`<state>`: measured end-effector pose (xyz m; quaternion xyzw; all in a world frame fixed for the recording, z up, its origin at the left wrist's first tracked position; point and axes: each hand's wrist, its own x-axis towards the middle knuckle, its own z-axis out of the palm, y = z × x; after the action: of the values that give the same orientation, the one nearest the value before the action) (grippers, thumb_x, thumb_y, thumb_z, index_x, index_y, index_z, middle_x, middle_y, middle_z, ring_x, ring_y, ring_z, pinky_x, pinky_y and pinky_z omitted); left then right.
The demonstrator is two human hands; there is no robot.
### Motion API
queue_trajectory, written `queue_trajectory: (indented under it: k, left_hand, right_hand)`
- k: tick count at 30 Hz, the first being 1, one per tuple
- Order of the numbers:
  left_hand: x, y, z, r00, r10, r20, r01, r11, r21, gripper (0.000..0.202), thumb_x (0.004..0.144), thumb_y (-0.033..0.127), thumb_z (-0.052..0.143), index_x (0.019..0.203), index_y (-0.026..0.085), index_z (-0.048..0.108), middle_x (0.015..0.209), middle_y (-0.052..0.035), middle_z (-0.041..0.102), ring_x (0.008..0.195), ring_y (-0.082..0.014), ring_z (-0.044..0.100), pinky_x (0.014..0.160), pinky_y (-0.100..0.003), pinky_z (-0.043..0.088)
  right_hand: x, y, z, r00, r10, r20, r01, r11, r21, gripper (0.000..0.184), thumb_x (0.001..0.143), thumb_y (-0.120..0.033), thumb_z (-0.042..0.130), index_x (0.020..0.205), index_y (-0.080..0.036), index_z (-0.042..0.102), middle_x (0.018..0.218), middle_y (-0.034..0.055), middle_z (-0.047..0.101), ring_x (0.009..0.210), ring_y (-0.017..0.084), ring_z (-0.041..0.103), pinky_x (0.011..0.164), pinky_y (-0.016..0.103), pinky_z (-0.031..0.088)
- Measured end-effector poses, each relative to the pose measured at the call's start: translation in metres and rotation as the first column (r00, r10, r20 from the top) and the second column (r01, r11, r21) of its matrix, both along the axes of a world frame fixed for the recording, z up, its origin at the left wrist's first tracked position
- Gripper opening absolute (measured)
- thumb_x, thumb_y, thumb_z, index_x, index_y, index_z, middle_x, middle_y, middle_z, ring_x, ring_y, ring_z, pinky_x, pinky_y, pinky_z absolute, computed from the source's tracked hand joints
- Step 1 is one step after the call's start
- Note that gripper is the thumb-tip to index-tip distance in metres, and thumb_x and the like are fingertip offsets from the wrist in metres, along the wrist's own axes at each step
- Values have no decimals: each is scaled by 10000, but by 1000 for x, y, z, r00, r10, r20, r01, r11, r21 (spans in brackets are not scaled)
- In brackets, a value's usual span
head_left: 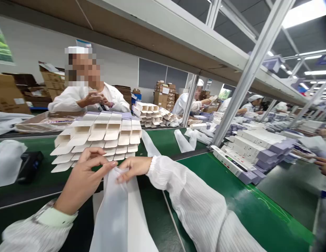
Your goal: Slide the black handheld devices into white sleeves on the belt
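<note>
My left hand [84,178] and my right hand [133,167] both pinch the top edge of a translucent white plastic bag [118,213] that hangs down over the dark table edge in front of me. The fingers of each hand are closed on the bag's mouth, close together. Just beyond my hands stands a stack of open white cartons [100,136] with their flaps pointing at me, resting on the green conveyor belt [165,140]. Both my arms wear white sleeves.
A small black device [28,166] lies at the left beside another white bag [6,161]. Flat white-and-lilac boxes [255,147] are stacked at the right by a slanted metal post [242,91]. A person in white sits across the belt; others work further right.
</note>
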<state>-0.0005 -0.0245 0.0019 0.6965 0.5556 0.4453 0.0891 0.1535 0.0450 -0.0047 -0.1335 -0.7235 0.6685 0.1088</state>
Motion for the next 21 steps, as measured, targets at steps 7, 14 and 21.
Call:
queue_trajectory:
  k: [7, 14, 21]
  left_hand:
    - [8, 4, -22, 942, -288, -172, 240, 937, -256, 414, 812, 438, 305, 1209, 323, 319, 1292, 0, 300, 1150, -247, 312, 922, -418, 280]
    - [23, -7, -43, 736, -487, -470, 347, 868, -356, 317, 793, 422, 366, 1097, 393, 452, 1256, 52, 388, 1209, -259, 216, 943, -498, 177]
    - [17, -17, -31, 831, -335, -444, 222, 932, -288, 267, 793, 401, 362, 950, 296, 551, 1207, -1, 432, 1178, -267, 274, 923, -493, 245]
  right_hand:
    - [71, 78, 21, -45, -855, -517, 992, -100, 79, 256, 814, -331, 324, 834, -141, 495, 762, 24, 556, 680, 93, 520, 646, 222, 421]
    - [162, 113, -2, -245, -799, -549, 825, -469, 315, 214, 807, -259, 337, 747, -125, 494, 732, 55, 523, 766, 149, 480, 751, 293, 355]
    - [141, 115, -28, -32, -858, -513, 866, -280, 414, 268, 686, -131, 490, 950, -101, 527, 1045, 134, 476, 1043, 195, 372, 882, 343, 269]
